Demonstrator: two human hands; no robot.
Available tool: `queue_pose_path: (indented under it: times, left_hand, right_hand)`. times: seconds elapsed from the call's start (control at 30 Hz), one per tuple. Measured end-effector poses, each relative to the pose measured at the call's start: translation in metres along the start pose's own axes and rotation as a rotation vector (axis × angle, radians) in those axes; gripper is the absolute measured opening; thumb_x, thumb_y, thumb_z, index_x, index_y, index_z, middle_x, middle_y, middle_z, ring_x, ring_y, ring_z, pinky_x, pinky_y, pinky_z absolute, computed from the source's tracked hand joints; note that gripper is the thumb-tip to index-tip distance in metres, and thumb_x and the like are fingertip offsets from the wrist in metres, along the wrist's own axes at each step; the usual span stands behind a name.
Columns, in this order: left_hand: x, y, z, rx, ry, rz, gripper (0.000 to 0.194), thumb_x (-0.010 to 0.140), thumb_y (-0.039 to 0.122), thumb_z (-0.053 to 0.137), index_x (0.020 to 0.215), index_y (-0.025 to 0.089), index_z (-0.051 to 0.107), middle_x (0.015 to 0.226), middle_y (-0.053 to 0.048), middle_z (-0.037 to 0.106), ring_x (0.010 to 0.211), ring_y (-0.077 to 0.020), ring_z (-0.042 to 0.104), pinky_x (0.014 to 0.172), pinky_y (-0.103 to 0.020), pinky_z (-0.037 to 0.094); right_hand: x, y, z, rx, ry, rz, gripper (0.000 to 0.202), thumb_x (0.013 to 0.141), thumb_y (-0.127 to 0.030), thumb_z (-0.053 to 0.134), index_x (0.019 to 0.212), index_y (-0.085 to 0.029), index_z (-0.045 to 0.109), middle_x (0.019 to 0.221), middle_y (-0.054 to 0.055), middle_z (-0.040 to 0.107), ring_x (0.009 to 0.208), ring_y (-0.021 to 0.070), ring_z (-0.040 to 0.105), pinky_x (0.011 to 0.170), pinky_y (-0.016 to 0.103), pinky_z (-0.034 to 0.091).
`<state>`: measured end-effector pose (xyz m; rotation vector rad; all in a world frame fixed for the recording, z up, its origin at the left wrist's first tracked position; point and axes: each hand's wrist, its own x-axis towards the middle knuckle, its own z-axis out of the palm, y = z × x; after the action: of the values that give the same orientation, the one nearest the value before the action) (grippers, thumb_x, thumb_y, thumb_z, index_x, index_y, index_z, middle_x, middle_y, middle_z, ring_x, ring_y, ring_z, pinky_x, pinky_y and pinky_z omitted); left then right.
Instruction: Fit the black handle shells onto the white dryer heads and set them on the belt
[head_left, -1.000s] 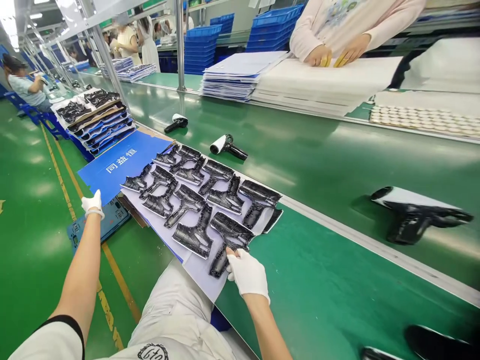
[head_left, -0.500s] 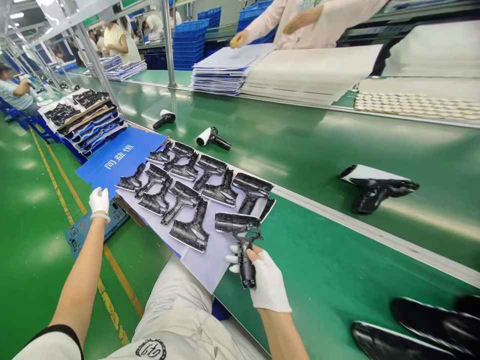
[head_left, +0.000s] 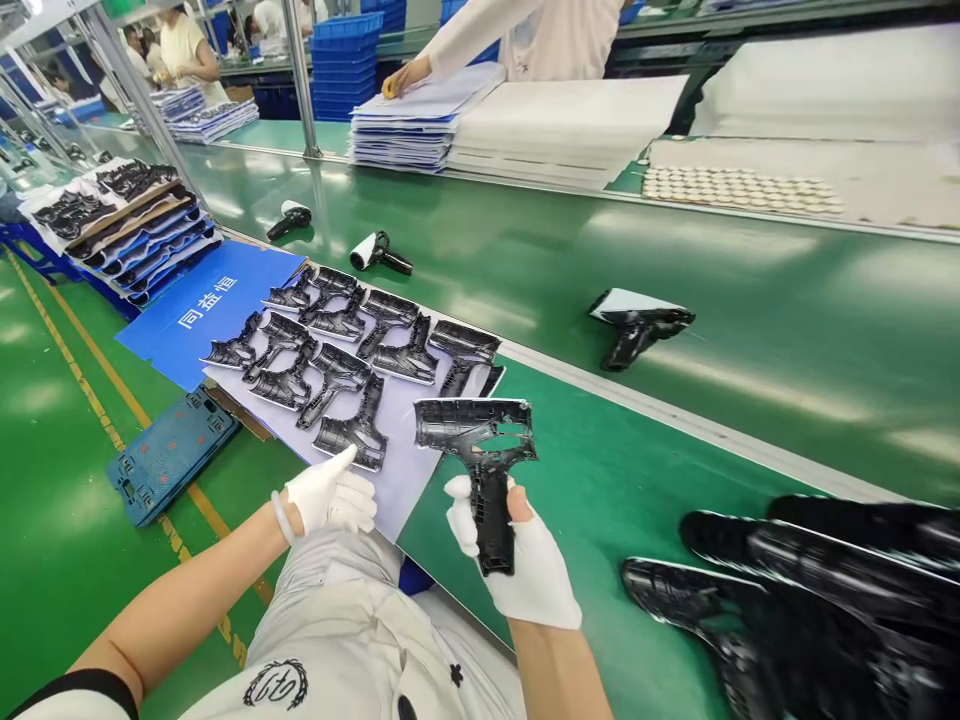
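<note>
My right hand (head_left: 525, 560), in a white glove with a bare thumb, grips the handle of a black hair-dryer-shaped shell half (head_left: 491, 480), its ribbed inside facing up. My left hand (head_left: 334, 495), also gloved, has its fingers apart and holds nothing; it is near the front edge of a pale sheet (head_left: 401, 480). Several similar black shell halves (head_left: 360, 425) lie on that sheet, interlocked in rows. More black shells (head_left: 787, 590) are heaped at the lower right.
Assembled black-and-white dryer bodies (head_left: 641, 322) lie on the green conveyor (head_left: 487, 240). A blue board (head_left: 217, 300) and stacked shell layers (head_left: 150, 240) stand left. A blue plastic piece (head_left: 169, 450) is low left. Across, a person's hand (head_left: 405, 77) touches stacked sheets (head_left: 401, 140).
My left hand has moved right, from beside the blue board to the pale sheet's front edge. My right hand has raised the shell half clear of the sheet. The view has shifted right.
</note>
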<state>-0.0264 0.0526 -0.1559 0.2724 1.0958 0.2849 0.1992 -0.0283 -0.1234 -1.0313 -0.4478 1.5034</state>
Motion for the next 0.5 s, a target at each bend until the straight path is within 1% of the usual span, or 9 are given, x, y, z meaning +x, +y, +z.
queue_pose_path:
  times: [0.07, 0.1, 0.13, 0.23, 0.3, 0.33, 0.4, 0.5]
  left_hand:
    - [0.003, -0.002, 0.002, -0.004, 0.043, 0.039, 0.061, 0.092, 0.065, 0.051, 0.086, 0.006, 0.066, 0.061, -0.011, 0.069, 0.050, -0.0211, 0.069, 0.044, -0.027, 0.052]
    - [0.004, -0.003, 0.004, -0.009, 0.057, 0.063, 0.056, 0.094, 0.059, 0.051, 0.087, 0.005, 0.066, 0.063, -0.011, 0.070, 0.052, -0.0206, 0.070, 0.046, -0.026, 0.053]
    - [0.004, -0.004, 0.005, -0.014, 0.064, 0.084, 0.050, 0.095, 0.052, 0.053, 0.089, 0.005, 0.066, 0.066, -0.013, 0.072, 0.055, -0.0209, 0.071, 0.050, -0.027, 0.055]
    - [-0.004, -0.004, 0.011, -0.032, 0.033, 0.142, 0.029, 0.092, 0.031, 0.058, 0.095, 0.003, 0.067, 0.078, -0.018, 0.075, 0.070, -0.0250, 0.076, 0.069, -0.032, 0.060]
    - [-0.016, -0.003, 0.017, -0.046, -0.011, 0.195, 0.022, 0.087, 0.020, 0.059, 0.102, 0.005, 0.066, 0.085, -0.017, 0.077, 0.079, -0.0262, 0.076, 0.080, -0.038, 0.060]
    - [-0.023, -0.001, 0.019, -0.050, -0.032, 0.217, 0.023, 0.086, 0.018, 0.058, 0.104, 0.006, 0.066, 0.087, -0.016, 0.077, 0.081, -0.0262, 0.076, 0.082, -0.040, 0.060]
    - [-0.038, 0.004, 0.023, -0.042, -0.067, 0.242, 0.024, 0.088, 0.020, 0.058, 0.105, 0.006, 0.067, 0.088, -0.016, 0.076, 0.079, -0.0261, 0.075, 0.078, -0.042, 0.061]
    - [-0.051, 0.013, 0.027, -0.013, -0.092, 0.274, 0.025, 0.091, 0.028, 0.060, 0.103, 0.009, 0.068, 0.087, -0.014, 0.076, 0.075, -0.0243, 0.073, 0.071, -0.039, 0.061]
  right_hand:
    - [-0.008, 0.000, 0.000, 0.009, -0.069, -0.023, 0.061, 0.071, -0.077, 0.069, 0.079, -0.016, 0.069, 0.044, -0.002, 0.048, 0.039, 0.0100, 0.040, 0.041, 0.023, 0.033]
    - [-0.011, 0.000, 0.000, 0.009, -0.101, -0.032, 0.060, 0.071, -0.076, 0.070, 0.080, -0.017, 0.068, 0.046, -0.002, 0.049, 0.040, 0.0107, 0.042, 0.042, 0.024, 0.034]
    - [-0.014, -0.001, 0.000, 0.006, -0.120, -0.043, 0.059, 0.072, -0.075, 0.071, 0.084, -0.017, 0.068, 0.050, -0.001, 0.054, 0.042, 0.0116, 0.045, 0.043, 0.025, 0.037]
    - [-0.022, -0.004, -0.004, -0.055, -0.142, -0.070, 0.061, 0.068, -0.071, 0.077, 0.101, -0.021, 0.067, 0.075, 0.005, 0.071, 0.055, 0.0160, 0.059, 0.053, 0.029, 0.048]
    - [-0.027, -0.006, -0.008, -0.140, -0.136, -0.092, 0.065, 0.064, -0.068, 0.082, 0.107, -0.021, 0.067, 0.089, 0.009, 0.075, 0.066, 0.0209, 0.067, 0.062, 0.034, 0.055]
    - [-0.029, -0.008, -0.011, -0.190, -0.123, -0.101, 0.065, 0.063, -0.065, 0.083, 0.109, -0.021, 0.068, 0.093, 0.011, 0.076, 0.072, 0.0237, 0.069, 0.067, 0.037, 0.058]
    - [-0.032, -0.009, -0.017, -0.300, -0.066, -0.121, 0.059, 0.065, -0.055, 0.085, 0.111, -0.021, 0.070, 0.099, 0.012, 0.076, 0.084, 0.0273, 0.071, 0.076, 0.041, 0.059]
    - [-0.037, -0.009, -0.028, -0.449, 0.069, -0.178, 0.047, 0.067, -0.038, 0.082, 0.110, -0.022, 0.073, 0.108, 0.011, 0.075, 0.094, 0.0279, 0.070, 0.084, 0.041, 0.058]
